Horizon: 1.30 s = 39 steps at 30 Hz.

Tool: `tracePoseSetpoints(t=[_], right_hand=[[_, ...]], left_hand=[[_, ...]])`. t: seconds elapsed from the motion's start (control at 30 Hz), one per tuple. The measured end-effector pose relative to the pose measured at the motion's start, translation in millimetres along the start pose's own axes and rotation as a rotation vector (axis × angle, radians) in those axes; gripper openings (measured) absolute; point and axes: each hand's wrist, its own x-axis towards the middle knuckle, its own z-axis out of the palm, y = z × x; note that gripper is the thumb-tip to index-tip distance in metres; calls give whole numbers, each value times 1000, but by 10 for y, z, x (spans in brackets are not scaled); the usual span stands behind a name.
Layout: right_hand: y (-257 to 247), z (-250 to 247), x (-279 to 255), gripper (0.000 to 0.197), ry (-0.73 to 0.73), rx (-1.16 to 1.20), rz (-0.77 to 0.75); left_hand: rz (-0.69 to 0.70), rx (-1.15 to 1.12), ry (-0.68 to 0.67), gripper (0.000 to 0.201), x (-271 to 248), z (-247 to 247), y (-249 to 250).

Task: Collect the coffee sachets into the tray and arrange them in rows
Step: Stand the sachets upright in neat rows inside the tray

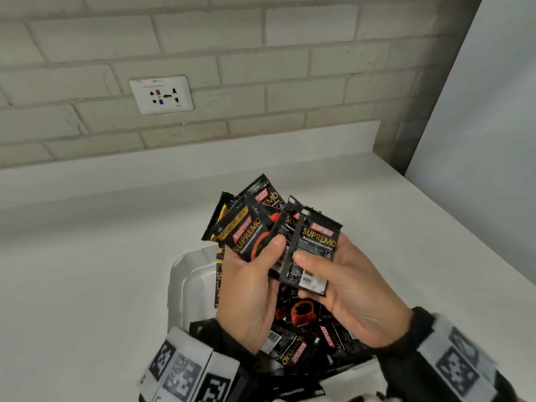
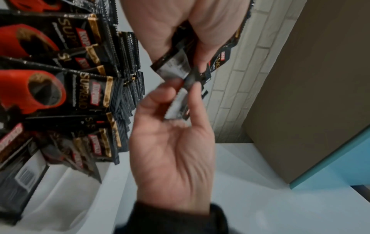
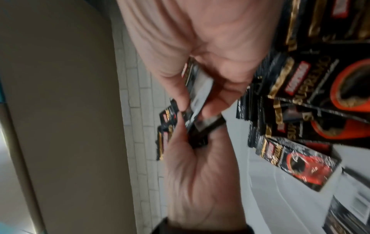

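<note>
Black foil sachets fill both hands. We see the left hand (image 1: 249,288) gripping a fanned bunch of sachets (image 1: 246,224), thumb pressed over their fronts, likely so they stay stacked and face one way. Our right hand (image 1: 345,285) pinches a single sachet (image 1: 314,250) just beside that fan, touching it; we judge it is being squared into the bunch. Below the hands, the white tray (image 1: 177,274) on the bench (image 1: 87,271) holds a loose, overlapping heap of sachets (image 1: 304,332), not yet in rows.
</note>
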Motion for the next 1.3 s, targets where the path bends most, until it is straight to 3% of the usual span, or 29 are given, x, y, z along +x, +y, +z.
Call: tracePoseSetpoints(t=[0.1,0.27,0.4,0.5,0.6,0.67,0.77,0.87,0.93,1.0,1.13,1.23,1.3], right_hand=[[97,56,53,37,94,-15,2],[154,72,64,41,134,-46,-46],[119,59,46,30,160,-20,-88],[72,-4,31,35,155,36,-89],[-60,-115,23,31,238,27,-107],[-174,-166,12,23,291,-266,-225],[-298,-124,0,24,284,-753,-380],[-266,29,20,32,180,-1065,-452],[-190,129,43,36,119,-1155,-459],[-143,202,59,34,83,-1090,-423],[-200,247,53,32,-16,-749,-202],[-225,211,44,32,-114,-657,-116],[-228,174,47,36,-172,-636,-89]], left_hand=[[-6,-21,-20,51,-35,14,-27],[-38,-36,-88,28,-95,42,-6],[-11,28,-36,33,-94,33,-43],[28,144,23,33,-51,-3,-31],[50,288,86,20,24,-65,69],[64,386,93,10,61,-113,124],[66,507,56,10,82,-149,116],[114,606,-4,14,56,-113,32],[141,646,-50,18,21,-73,-23],[126,614,-80,30,-6,-51,-28],[32,496,-153,57,4,-146,37],[-33,459,-179,64,40,-222,57],[-84,393,-185,56,62,-254,75]])
